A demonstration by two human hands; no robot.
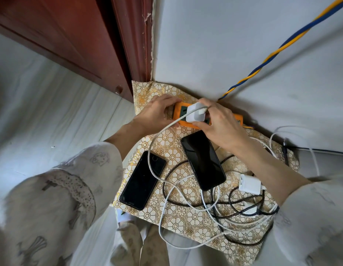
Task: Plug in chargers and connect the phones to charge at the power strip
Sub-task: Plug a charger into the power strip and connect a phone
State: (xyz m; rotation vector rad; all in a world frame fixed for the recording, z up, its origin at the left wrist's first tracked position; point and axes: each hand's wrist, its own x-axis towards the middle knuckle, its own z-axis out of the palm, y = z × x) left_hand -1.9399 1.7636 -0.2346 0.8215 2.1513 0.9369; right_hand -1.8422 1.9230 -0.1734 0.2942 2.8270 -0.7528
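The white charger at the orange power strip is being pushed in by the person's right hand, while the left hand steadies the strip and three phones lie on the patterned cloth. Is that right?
Not quite: the head view shows two phones, not three: one phone on the left and another phone beside it. The rest holds: the right hand grips the white charger at the orange power strip, the left hand steadies it.

No legible text — none anywhere

Your right hand [217,123] grips the charger [195,113] and covers the strip [186,121] to the right of the grip; your left hand [157,112] hides its far left end. You cannot tell whether the prongs are seated. Below the grip, the tangled cables [224,208] hide their own ends.
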